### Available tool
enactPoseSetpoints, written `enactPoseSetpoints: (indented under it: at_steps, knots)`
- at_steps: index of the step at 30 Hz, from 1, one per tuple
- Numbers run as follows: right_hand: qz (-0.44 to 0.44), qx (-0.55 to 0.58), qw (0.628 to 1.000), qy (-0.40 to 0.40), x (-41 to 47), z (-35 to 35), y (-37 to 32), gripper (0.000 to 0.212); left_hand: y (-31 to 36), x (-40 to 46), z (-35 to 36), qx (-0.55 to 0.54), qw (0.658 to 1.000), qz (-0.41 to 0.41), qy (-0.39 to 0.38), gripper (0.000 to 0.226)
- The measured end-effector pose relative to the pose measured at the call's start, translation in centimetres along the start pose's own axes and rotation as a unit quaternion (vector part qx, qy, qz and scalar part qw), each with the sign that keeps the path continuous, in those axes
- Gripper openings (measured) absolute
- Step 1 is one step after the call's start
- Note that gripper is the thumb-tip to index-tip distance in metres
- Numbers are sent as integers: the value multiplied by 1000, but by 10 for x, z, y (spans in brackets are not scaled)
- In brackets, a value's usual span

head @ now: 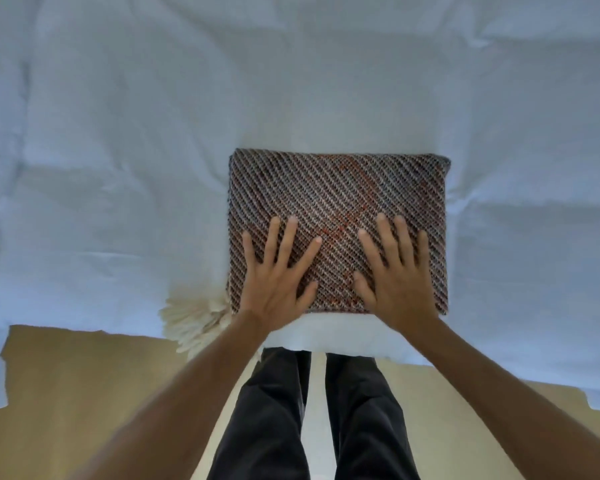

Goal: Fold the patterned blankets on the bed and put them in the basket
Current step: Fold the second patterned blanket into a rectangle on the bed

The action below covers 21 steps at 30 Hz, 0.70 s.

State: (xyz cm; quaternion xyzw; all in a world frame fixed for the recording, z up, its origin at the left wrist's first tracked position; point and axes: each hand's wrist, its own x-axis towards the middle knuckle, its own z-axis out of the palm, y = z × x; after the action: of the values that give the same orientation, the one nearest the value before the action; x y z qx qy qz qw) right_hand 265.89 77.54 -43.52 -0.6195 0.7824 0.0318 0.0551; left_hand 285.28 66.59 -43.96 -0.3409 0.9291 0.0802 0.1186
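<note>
The white bed cover (291, 81) is seen spreading well beyond both hands on every side but the near one, where the edge drops toward the tan floor (84, 375) and the dark trouser legs (274, 427). The patterned blanket (336, 195) is found already folded into a thick rectangle, lying flat on the cover near the bed's edge; most of it extends ahead of the fingertips, while its near margin is covered by the palms. A cream fringe (194, 320) is noted protruding from the folded stack's near corner, just outside the left hand's wrist. The left hand (278, 271) is laid flat with fingers straight and spread on the near left part of the blanket; the right hand (395, 271) is laid likewise on the near right part. Nothing is gripped by either hand: both are pressing down, palms on the weave. The blanket is judged soft, limp and moderately light, coarse in weave and thus unlikely to slip, but liable to unfold if lifted by one layer. It is judged best taken from beneath at the two short sides, outboard of each palm, so that all layers are carried together. No basket is visible, so its position relative to the hands cannot be stated.
</note>
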Motion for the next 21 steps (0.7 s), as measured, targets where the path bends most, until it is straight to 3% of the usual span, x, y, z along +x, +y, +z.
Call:
enactPoseSetpoints:
  at_steps: [3, 8, 10, 14, 18, 21]
  knots:
    - [-54, 15, 998, -30, -10, 7, -29, 63, 10, -22, 11, -10, 1000, 10, -8, 71]
    - [-66, -11, 995, -80, -1, 45, -19, 67, -3, -16, 45, 6, 1000, 14, -8, 72]
    - [-67, 17, 996, -51, -2, 35, -19, 66, -3, -14, 38, -8, 1000, 19, 4, 71]
    - [-9, 26, 999, -19, -14, 8, 22, 61, -23, -24, 21, -40, 999, -25, 26, 66]
    - [12, -2, 993, -121, -14, 14, 67, 64, -43, -20, 20, -35, 999, -28, -12, 63]
    - [23, 29, 996, -79, 1, 8, 59, 61, -33, -4, 7, -59, 996, -59, 13, 62]
